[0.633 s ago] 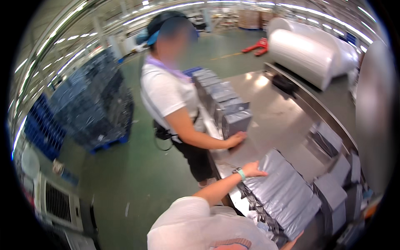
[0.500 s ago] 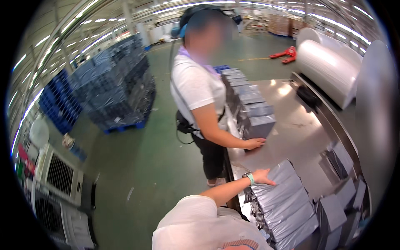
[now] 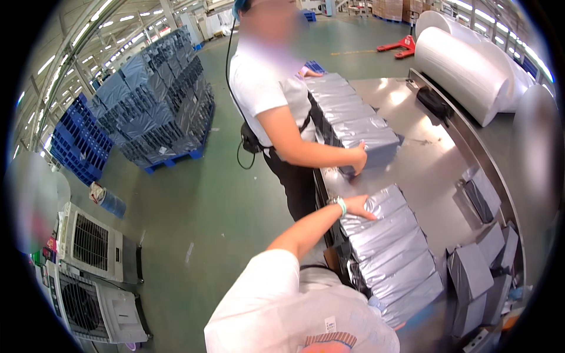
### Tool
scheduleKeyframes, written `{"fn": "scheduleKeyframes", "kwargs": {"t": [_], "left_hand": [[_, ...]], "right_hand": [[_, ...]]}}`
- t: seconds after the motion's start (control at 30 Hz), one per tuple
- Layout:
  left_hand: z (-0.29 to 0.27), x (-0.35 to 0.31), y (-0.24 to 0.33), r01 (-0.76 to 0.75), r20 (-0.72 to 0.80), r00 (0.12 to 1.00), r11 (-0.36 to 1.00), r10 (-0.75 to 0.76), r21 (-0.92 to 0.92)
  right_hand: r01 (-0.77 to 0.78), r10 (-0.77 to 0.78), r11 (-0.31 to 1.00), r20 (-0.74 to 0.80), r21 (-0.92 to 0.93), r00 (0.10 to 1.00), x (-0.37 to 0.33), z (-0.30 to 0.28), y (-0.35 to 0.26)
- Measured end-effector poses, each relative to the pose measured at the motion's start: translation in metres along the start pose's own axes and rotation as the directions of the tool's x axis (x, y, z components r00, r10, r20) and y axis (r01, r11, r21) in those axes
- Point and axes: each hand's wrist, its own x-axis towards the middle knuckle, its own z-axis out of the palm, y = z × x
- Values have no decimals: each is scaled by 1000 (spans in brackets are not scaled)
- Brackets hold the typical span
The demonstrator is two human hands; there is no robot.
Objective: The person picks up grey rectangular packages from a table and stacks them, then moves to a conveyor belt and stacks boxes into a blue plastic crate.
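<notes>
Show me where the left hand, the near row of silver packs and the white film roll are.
left hand [image 3: 358,207], head view, back of the hand.
near row of silver packs [image 3: 391,253], head view, top face.
white film roll [image 3: 456,67], head view, curved side.

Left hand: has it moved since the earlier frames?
No. The left hand stays on the far end of the near pack row on the steel table; only the camera has swung.

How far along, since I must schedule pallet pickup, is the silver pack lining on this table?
Done: two rows, the near row and the far row, stand packed on the steel table. In hand: the left hand lies flat on the near row's end; a co-worker's hand holds the far row. Left: loose packs at the right edge.
</notes>
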Motion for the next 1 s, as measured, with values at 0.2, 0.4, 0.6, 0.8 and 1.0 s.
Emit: {"fn": "scheduleKeyframes", "kwargs": {"t": [0.2,0.4,0.6,0.8,1.0], "left_hand": [[2,14,-31,-15,37,999,1000,14,14],[-14,11,-32,73,98,992,996,-78,52],[-16,20,-9,33,120,992,996,-42,78],[-47,-12,5,31,-132,991,925,21,379],[-11,-31,27,56,-260,927,586,270,809]], "right_hand": [[-130,127,949,28,286,991,-4,-6,24],[-292,302,701,100,650,948,-22,1,48],[-116,141,674,27,730,990,-21,19,111],[-39,101,913,-133,407,986,-36,95,43],[-39,66,958,-86,283,994,-38,74,7]]}}
